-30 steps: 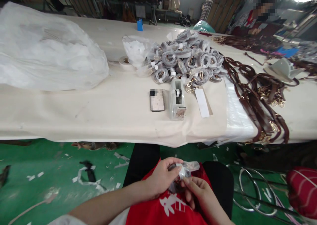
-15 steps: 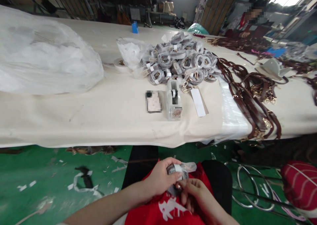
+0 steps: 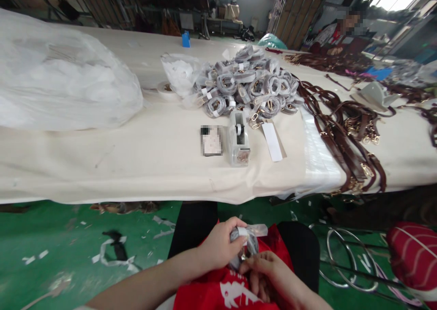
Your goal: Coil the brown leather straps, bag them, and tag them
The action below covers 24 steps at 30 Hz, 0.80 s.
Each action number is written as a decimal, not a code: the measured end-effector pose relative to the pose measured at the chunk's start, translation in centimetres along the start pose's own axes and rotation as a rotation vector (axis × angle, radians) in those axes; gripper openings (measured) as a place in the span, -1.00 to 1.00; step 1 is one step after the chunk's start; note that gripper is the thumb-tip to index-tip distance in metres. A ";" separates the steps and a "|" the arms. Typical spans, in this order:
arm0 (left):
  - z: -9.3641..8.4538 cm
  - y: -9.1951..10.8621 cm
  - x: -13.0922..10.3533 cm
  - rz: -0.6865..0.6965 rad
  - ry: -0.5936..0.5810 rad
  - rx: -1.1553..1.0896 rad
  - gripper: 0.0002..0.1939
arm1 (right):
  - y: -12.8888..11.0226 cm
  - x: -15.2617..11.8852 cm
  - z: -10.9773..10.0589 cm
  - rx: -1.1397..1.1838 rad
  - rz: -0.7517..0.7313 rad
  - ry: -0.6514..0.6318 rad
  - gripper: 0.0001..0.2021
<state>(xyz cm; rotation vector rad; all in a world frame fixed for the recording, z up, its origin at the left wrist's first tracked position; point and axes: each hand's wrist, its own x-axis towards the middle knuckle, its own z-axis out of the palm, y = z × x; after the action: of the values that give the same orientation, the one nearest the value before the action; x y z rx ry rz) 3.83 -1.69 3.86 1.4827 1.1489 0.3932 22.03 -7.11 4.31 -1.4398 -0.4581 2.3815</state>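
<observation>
Above my lap I hold a coiled strap (image 3: 253, 245) in clear plastic wrap, with a white paper band around it and a loose plastic end sticking out to the right. My left hand (image 3: 223, 241) is closed around the coil's left side, thumb over the band. At its lower edge, close to a small metal fitting, the fingers of my right hand (image 3: 264, 269) pinch the coil. What exactly these fingertips grip is partly hidden. A red apron (image 3: 211, 296) with a white print lies beneath both hands.
On the cream-covered table (image 3: 153, 164) stand a tape dispenser (image 3: 238, 141) and a pile of wrapped coiled straps (image 3: 251, 82). White paper strips (image 3: 272, 140), brown straps (image 3: 341, 137) and a large plastic bag (image 3: 64, 78) lie around them. A person (image 3: 336, 32) sits at the far right.
My right hand has shifted slightly down and left along the coil, and more of the coil's ring and metal fitting shows. The left hand keeps its hold.
</observation>
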 end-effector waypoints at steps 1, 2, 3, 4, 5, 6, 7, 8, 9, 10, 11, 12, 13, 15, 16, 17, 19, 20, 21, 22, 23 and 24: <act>0.1 -0.2 0.1 -0.008 0.009 -0.017 -0.68 | 0.0 -0.1 0.0 -0.013 -0.005 -0.005 -0.63; 0.2 -0.4 0.2 -0.012 0.017 -0.027 -0.68 | 0.1 -0.1 0.1 -0.026 -0.018 -0.007 -0.61; 0.3 -0.6 0.3 -0.011 0.025 -0.034 -0.68 | 0.2 -0.2 0.1 -0.041 -0.038 -0.005 -0.59; 0.4 -0.8 0.4 -0.009 0.033 -0.041 -0.68 | 0.3 -0.2 0.1 -0.062 -0.064 0.003 -0.56; 0.4 -1.0 0.4 -0.011 0.043 -0.051 -0.68 | 0.5 -0.3 0.1 -0.094 -0.095 0.018 -0.52; 0.5 -1.2 0.4 -0.015 0.051 -0.064 -0.67 | 0.7 -0.4 0.1 -0.139 -0.132 0.047 -0.47; 0.6 -1.4 0.5 -0.021 0.056 -0.080 -0.67 | 0.9 -0.4 0.1 -0.194 -0.179 0.091 -0.44; 0.7 -1.5 0.5 -0.029 0.057 -0.094 -0.67 | 1.1 -0.6 0.1 -0.259 -0.237 0.147 -0.42; 0.7 -1.7 0.5 -0.036 0.060 -0.102 -0.67 | 1.3 -0.7 0.1 -0.340 -0.307 0.209 -0.42; 0.7 -1.8 0.5 -0.041 0.061 -0.106 -0.67 | 1.4 -1.0 0.1 -0.437 -0.377 0.270 -0.44; 0.8 -1.9 0.5 -0.043 0.061 -0.106 -0.67 | 1.4 -1.2 0.1 -0.547 -0.438 0.324 -0.47; 0.8 -1.9 0.5 -0.043 0.061 -0.105 -0.67 | 1.3 -1.4 0.1 -0.662 -0.485 0.366 -0.50; 0.8 -1.9 0.4 -0.043 0.060 -0.102 -0.67 | 1.2 -1.6 0.2 -0.775 -0.515 0.390 -0.53; 0.8 -1.8 0.3 -0.038 0.052 -0.095 -0.67 | 0.8 -1.9 0.4 -0.947 -0.536 0.400 -0.57; 0.7 -1.6 0.3 -0.033 0.047 -0.088 -0.67 | 0.6 -2.0 0.5 -0.997 -0.534 0.388 -0.59; 0.7 -1.5 0.3 -0.025 0.046 -0.077 -0.67 | 0.3 -2.0 0.6 -1.026 -0.527 0.370 -0.61; 0.6 -1.1 0.2 -0.008 0.048 -0.049 -0.68 | -0.1 -1.8 0.8 -1.046 -0.497 0.337 -0.65; 0.6 -0.9 0.1 -0.001 0.048 -0.033 -0.68 | -0.3 -1.8 0.9 -1.051 -0.481 0.320 -0.66; 0.6 -0.7 0.1 0.005 0.044 -0.016 -0.68 | -0.5 -1.8 1.0 -1.061 -0.472 0.303 -0.67; 0.6 -0.6 0.0 0.008 0.040 0.004 -0.69 | -0.6 -1.8 1.0 -1.079 -0.471 0.287 -0.68; 0.6 -0.5 0.0 0.007 0.037 0.028 -0.70 | -0.8 -1.9 1.0 -1.103 -0.480 0.269 -0.69; 0.6 -0.4 -0.1 0.004 0.034 0.058 -0.71 | -0.9 -2.0 1.0 -1.125 -0.495 0.246 -0.71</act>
<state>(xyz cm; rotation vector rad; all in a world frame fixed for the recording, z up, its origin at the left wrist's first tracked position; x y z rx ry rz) 4.06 -2.13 3.40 1.5345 1.1932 0.3923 22.08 -7.24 6.72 -1.6528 -2.0002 1.4857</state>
